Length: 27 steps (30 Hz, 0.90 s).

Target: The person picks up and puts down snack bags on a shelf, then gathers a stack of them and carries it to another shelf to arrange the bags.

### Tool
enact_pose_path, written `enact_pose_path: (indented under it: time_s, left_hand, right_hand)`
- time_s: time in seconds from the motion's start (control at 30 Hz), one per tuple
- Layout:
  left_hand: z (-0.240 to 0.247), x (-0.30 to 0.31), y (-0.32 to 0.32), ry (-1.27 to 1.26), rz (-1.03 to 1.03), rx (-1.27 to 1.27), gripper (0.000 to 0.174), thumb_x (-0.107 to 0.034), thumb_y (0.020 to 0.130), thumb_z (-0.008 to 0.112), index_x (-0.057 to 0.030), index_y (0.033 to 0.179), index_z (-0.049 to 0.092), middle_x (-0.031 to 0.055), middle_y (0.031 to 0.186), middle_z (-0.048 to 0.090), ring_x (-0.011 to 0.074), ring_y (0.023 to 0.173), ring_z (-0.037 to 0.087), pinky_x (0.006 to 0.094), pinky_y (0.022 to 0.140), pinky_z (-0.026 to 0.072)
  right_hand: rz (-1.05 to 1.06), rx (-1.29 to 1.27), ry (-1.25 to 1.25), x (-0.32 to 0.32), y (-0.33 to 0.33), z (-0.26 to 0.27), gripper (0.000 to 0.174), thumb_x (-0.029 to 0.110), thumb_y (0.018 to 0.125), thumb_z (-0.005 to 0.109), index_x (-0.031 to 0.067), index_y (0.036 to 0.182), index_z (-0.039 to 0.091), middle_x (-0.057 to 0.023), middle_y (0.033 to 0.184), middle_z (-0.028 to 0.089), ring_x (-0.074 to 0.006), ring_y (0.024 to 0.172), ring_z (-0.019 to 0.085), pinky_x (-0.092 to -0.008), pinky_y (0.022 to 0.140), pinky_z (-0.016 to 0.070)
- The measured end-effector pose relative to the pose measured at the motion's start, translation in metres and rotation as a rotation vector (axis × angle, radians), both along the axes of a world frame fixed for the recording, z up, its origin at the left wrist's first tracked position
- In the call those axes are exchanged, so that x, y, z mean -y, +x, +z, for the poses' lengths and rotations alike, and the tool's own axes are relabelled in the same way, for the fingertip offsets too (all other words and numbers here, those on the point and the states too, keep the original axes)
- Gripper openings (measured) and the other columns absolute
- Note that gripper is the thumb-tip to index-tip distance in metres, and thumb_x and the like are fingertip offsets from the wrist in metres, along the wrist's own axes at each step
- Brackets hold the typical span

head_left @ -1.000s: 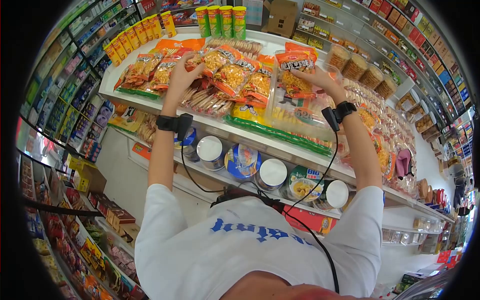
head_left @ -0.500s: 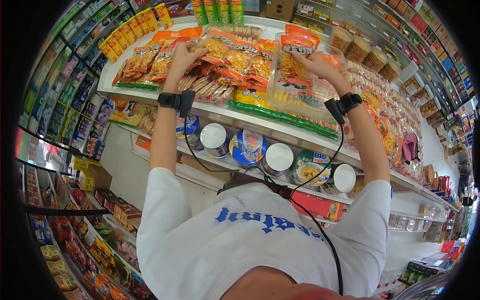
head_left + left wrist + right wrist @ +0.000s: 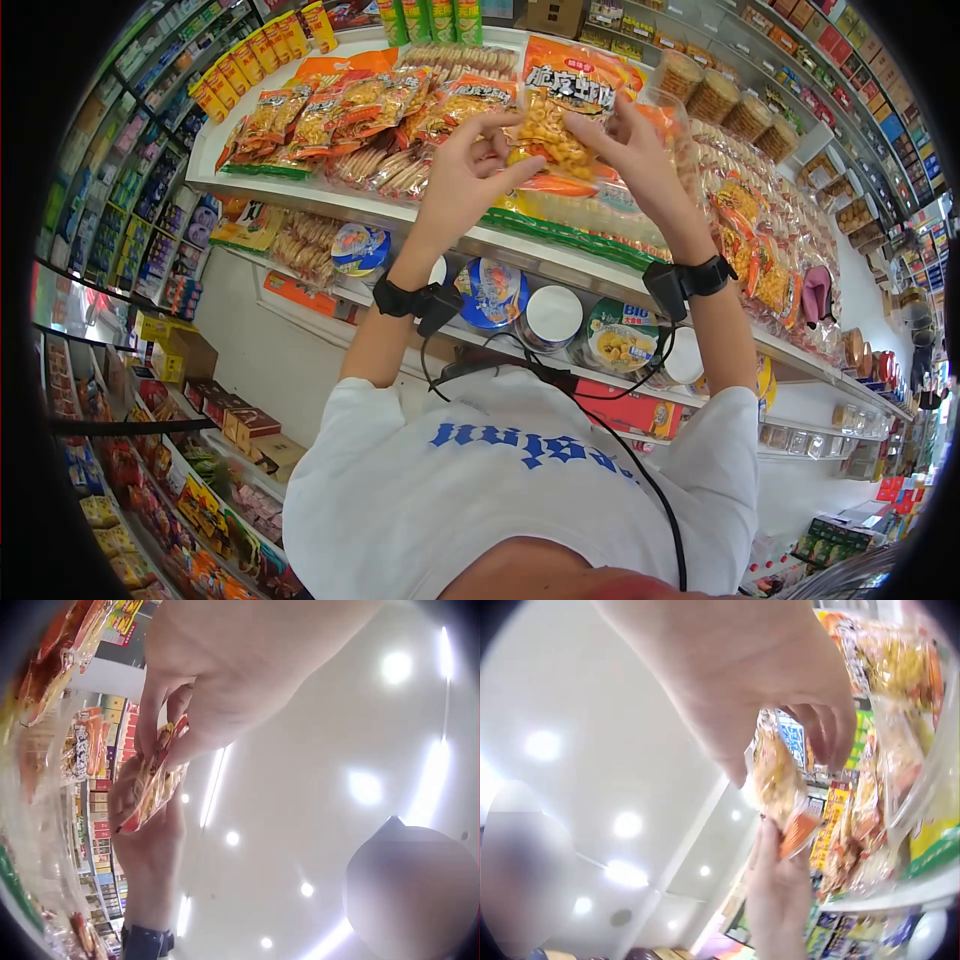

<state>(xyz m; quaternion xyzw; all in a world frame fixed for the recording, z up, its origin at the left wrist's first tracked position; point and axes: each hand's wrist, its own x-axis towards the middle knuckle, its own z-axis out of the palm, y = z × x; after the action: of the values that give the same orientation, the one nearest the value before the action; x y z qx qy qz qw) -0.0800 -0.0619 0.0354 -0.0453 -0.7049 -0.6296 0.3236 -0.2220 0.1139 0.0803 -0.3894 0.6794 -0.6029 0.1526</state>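
Observation:
Both hands hold one orange snack bag with a clear window (image 3: 556, 135), raised above the shelf goods. The left hand (image 3: 468, 178) pinches its lower left side between thumb and fingers. At the bag's right side, the right hand (image 3: 640, 155) grips it, thumb on the front. In the left wrist view the bag (image 3: 156, 784) appears edge-on between the left hand (image 3: 217, 682) and the right hand (image 3: 150, 840). The right wrist view shows the bag (image 3: 776, 776) below the right hand (image 3: 757, 682), with the left hand (image 3: 776, 900) at its lower end.
Similar orange bags (image 3: 375, 105) lie piled on the white shelf (image 3: 205, 165), beside a clear plastic tub (image 3: 680, 140). Green canisters (image 3: 468, 22) and yellow packs (image 3: 285, 40) stand behind. Instant noodle tubs (image 3: 492, 292) line the lower shelf.
The left hand has moved right from the pile to the bag. The right hand now holds a bag raised toward the centre, where it earlier touched a bag at the tub.

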Motion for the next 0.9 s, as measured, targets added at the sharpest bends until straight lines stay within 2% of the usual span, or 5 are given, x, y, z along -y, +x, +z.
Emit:
enact_pose_path:
  time_s: [0.33, 0.47, 0.6, 0.7, 0.9]
  left_hand:
    - [-0.031, 0.127, -0.069, -0.821, 0.521, 0.522, 0.05, -0.039, 0.09, 0.07, 0.0096, 0.096, 0.065, 0.029, 0.101, 0.066, 0.0451, 0.099, 0.064, 0.0511, 0.086, 0.0516]
    - [-0.045, 0.13, -0.082, -0.896, 0.633, 0.262, 0.048, -0.034, 0.081, 0.08, 0.0087, 0.097, 0.063, 0.0323, 0.102, 0.067, 0.0444, 0.1, 0.064, 0.0509, 0.091, 0.0499]
    - [-0.059, 0.135, -0.077, -0.782, 0.608, 0.147, 0.06, -0.034, 0.082, 0.082, 0.0074, 0.121, 0.063, 0.0235, 0.103, 0.069, 0.0358, 0.096, 0.067, 0.0443, 0.086, 0.0522]
    - [-0.055, 0.129, -0.065, -0.625, 0.625, 0.03, 0.06, -0.03, 0.082, 0.083, 0.0041, 0.127, 0.062, 0.0185, 0.108, 0.069, 0.0304, 0.096, 0.065, 0.0422, 0.087, 0.052]
    - [-0.004, 0.066, -0.042, -0.589, 0.748, -0.134, 0.057, -0.022, 0.084, 0.082, -0.0021, 0.133, 0.06, 0.0144, 0.117, 0.065, 0.0263, 0.099, 0.061, 0.0381, 0.086, 0.0517]
  right_hand:
    - [-0.245, -0.064, 0.27, -0.028, -0.11, -0.073, 0.049, 0.03, 0.084, 0.082, -0.0025, 0.116, 0.063, -0.0117, 0.099, 0.071, -0.0141, 0.083, 0.069, -0.0274, 0.072, 0.0557]
    - [-0.211, -0.412, 0.725, -0.028, -0.121, -0.08, 0.043, 0.038, 0.086, 0.078, -0.0027, 0.095, 0.07, -0.0121, 0.081, 0.071, -0.016, 0.081, 0.071, -0.0283, 0.068, 0.056]
    - [-0.122, -0.036, 0.678, -0.041, -0.102, -0.065, 0.047, 0.043, 0.088, 0.076, -0.0035, 0.094, 0.071, -0.0122, 0.081, 0.072, -0.0179, 0.075, 0.072, -0.0308, 0.069, 0.0564]
    - [-0.338, -0.611, 0.378, -0.042, -0.092, -0.057, 0.05, 0.044, 0.091, 0.073, -0.0049, 0.097, 0.071, -0.0135, 0.082, 0.073, -0.0184, 0.08, 0.072, -0.03, 0.072, 0.0573]
    - [0.021, -0.122, 0.133, -0.008, -0.039, -0.018, 0.061, 0.046, 0.09, 0.075, -0.0094, 0.115, 0.065, -0.0155, 0.099, 0.073, -0.0204, 0.091, 0.071, -0.0315, 0.081, 0.0564]
